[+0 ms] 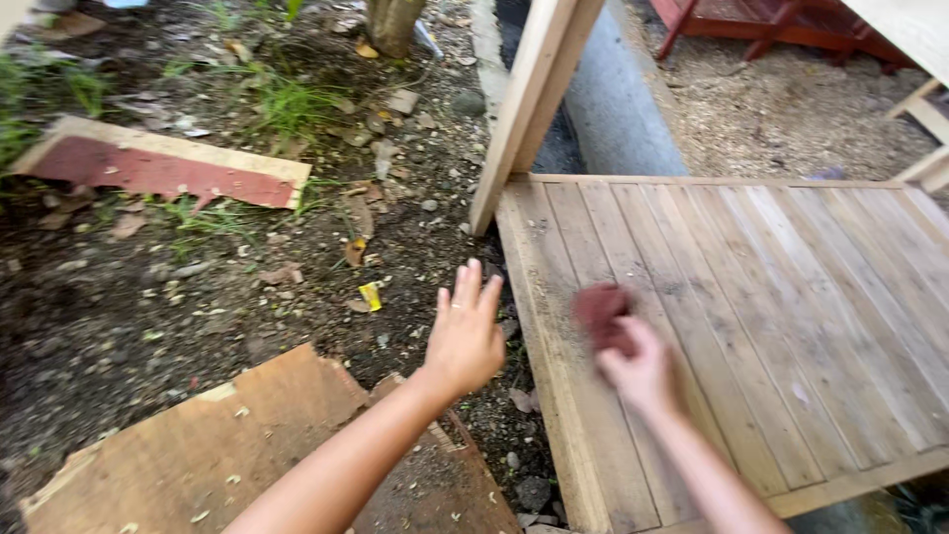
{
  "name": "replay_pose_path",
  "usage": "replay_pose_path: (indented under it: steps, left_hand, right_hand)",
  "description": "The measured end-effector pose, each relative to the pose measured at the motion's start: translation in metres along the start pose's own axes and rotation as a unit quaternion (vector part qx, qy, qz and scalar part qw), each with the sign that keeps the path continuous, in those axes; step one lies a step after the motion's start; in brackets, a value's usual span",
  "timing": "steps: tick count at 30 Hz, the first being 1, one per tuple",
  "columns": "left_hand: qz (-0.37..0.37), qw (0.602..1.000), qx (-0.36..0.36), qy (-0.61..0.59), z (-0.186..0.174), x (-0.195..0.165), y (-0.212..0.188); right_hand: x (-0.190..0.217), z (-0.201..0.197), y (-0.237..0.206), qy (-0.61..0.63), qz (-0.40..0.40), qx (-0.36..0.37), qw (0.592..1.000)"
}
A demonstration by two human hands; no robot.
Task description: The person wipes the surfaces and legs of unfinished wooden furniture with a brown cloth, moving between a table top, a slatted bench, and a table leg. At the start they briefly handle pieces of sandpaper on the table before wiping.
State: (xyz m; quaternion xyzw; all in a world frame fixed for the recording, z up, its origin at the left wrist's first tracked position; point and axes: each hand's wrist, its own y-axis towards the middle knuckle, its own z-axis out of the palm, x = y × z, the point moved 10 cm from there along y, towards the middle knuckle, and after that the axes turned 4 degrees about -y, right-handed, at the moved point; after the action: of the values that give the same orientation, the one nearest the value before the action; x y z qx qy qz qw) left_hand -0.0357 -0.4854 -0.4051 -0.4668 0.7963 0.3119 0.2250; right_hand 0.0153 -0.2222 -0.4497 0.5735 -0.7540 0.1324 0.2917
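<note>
**Red pad pressed on slatted panel, left hand free**

- Right hand (641, 368): seen blurred over the near-left part of the panel (791, 297). Fingers are closed around a dark red pad (601, 309), likely sandpaper or an abrasive cloth; exact grip can't be told through the blur.
- Pad: held at the far end of the right hand, against the slats, near the panel's left edge. Contact with the wood looks likely but is not sharply shown.
- Left hand (465, 336): held above the ground just left of the panel's edge, palm down, fingers spread wide and extended. Nothing is held. A ring is seen on one finger.
- Panel: pale wood slats running near to far, framed by an edge board, lying flat on the right half of the scene.
- A pale wood post (534, 99) is leaned or fixed at the panel's far-left corner, tilted to the right.
- Near left: a brown board (198, 455) is lying on the dirt, under the left forearm.
- Far left: a red-faced plank (158, 168) is lying on the soil among grass and dry leaves.
- Far right: a red wood frame (761, 25) is partly seen on sawdust-covered ground.
</note>
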Motion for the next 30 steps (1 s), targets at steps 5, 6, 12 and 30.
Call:
replay_pose_path:
  steps: [5, 6, 12, 30]
  left_hand:
    - [-0.075, 0.992, -0.071, -0.070, -0.021, 0.029, 0.024]
    - [-0.093, 0.989, -0.080, -0.082, -0.023, 0.034, 0.025]
    - [-0.059, 0.997, -0.015, 0.043, -0.004, 0.028, 0.026]
    - [-0.038, 0.997, -0.062, -0.001, 0.011, 0.023, 0.026]
  right_hand:
    - [0.082, 0.059, -0.032, 0.214, -0.102, 0.213, 0.948]
    - [0.083, 0.052, -0.024, 0.231, -0.107, 0.208, 0.944]
    - [-0.040, -0.092, 0.058, 0.154, 0.031, -0.137, 0.978]
    - [0.079, 0.052, 0.068, -0.042, -0.107, 0.114, 0.987]
